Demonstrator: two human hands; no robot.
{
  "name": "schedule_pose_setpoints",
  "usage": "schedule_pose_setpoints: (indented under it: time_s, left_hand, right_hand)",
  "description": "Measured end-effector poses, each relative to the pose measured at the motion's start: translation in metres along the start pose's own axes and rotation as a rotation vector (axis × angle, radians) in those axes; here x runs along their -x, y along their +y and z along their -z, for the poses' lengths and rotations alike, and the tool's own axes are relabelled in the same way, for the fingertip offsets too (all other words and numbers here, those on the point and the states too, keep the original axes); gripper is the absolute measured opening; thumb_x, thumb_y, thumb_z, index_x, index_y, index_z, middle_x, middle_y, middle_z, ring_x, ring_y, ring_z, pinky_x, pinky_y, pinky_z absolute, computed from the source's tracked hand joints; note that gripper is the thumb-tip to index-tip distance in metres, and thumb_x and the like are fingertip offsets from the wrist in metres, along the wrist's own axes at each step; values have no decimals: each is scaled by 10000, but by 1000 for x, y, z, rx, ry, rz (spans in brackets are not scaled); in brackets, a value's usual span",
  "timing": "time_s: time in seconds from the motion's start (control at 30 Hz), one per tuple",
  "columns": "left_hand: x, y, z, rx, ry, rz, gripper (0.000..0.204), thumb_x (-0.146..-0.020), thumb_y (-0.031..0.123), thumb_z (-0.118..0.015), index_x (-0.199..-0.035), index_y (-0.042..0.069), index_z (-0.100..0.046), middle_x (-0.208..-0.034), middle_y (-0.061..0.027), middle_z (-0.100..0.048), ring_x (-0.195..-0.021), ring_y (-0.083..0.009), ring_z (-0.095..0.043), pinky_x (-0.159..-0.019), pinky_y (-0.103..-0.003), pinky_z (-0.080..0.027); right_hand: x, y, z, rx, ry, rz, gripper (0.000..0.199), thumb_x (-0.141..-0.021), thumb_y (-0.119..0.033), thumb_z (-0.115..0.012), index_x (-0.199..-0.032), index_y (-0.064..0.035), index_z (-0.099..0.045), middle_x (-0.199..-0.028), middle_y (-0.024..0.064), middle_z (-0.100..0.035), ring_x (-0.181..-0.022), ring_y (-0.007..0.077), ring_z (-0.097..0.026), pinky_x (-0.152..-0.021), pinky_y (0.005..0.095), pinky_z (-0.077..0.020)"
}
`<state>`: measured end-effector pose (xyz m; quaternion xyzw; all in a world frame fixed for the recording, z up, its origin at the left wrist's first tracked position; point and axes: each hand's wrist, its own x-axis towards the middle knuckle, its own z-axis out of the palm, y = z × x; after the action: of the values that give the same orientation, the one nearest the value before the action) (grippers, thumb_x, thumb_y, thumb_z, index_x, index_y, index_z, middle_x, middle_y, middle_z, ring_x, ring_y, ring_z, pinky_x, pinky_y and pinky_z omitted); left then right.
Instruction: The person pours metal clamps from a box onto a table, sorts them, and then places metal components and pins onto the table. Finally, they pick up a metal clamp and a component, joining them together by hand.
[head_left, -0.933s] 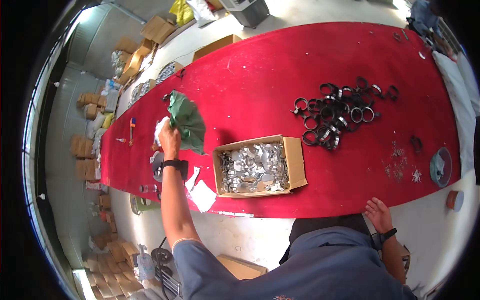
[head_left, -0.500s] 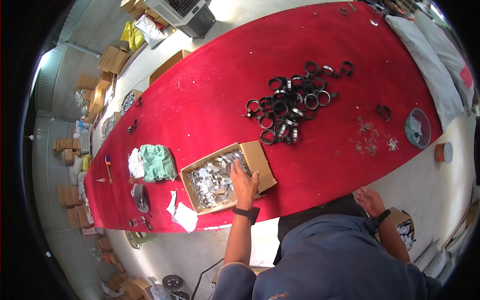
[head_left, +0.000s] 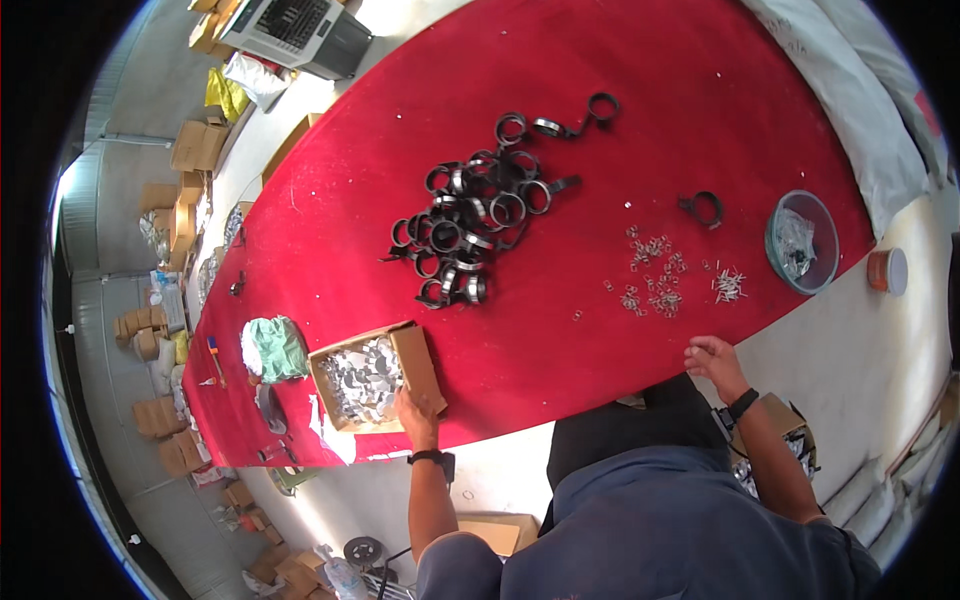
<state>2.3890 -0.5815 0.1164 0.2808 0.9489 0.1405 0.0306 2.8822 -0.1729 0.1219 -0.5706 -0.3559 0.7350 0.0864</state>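
My left hand (head_left: 417, 415) is at the near right corner of an open cardboard box (head_left: 418, 370). Its thumb lies by the outer flap, while its fingertips dip toward the inside wall, so what they grip, if anything, is hidden. Shiny metal pieces (head_left: 360, 380) fill the box, some of them curved. My right hand (head_left: 716, 364) hovers at the table's near edge, loosely curled with fingers apart, nothing visible in it. Beyond the hands lies a heap of black and silver ring clamps (head_left: 465, 225). Small wire-like metal bits (head_left: 655, 275) and pale slim pins (head_left: 729, 286) lie nearer the right hand.
Red cloth (head_left: 560, 350) covers the long table. A clear bowl (head_left: 822, 240) holding a plastic bag stands at the right, near a single black clamp (head_left: 706, 209). A green bag (head_left: 275, 350) sits left of the box. Below the right arm is another carton (head_left: 783, 420).
My left hand has drawn back from over the metal pieces to the box's near right corner. My right hand has risen toward the table edge. The whole view has shifted rightward.
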Motion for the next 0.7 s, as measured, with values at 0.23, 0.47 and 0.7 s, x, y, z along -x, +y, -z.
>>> schedule_pose_setpoints:
  time_s: [0.23,0.47,0.7]
  left_hand:
    - [32,52,4,-402,-59,100,573,-868,118,-706,-1380,-55,-516,-1424,-304,-506,-1367,-475,-443,-1173,-523,-338]
    - [-8,281,-96,-6,-210,-535,550,-853,72,-730,-1368,-2,-551,-1427,-253,-516,-1349,-458,-476,-1147,-533,-389]
    - [-21,345,-151,23,-535,-822,696,-912,405,-697,-1501,94,-496,-1620,-251,-304,-1519,-451,-254,-1218,-606,-215]
  right_hand:
    - [-47,-28,9,609,125,522,336,-852,-25,-710,-1182,8,-656,-1039,147,-708,-885,288,-702,-788,357,-574]
    - [-86,-72,-42,1030,-35,1081,456,-757,-45,-748,-1203,-24,-655,-1376,214,-564,-1298,401,-513,-1104,525,-421]
    - [-129,-74,-37,1421,-152,1102,570,-774,-255,-806,-1289,-67,-648,-1533,205,-435,-1470,403,-329,-1201,626,-224]
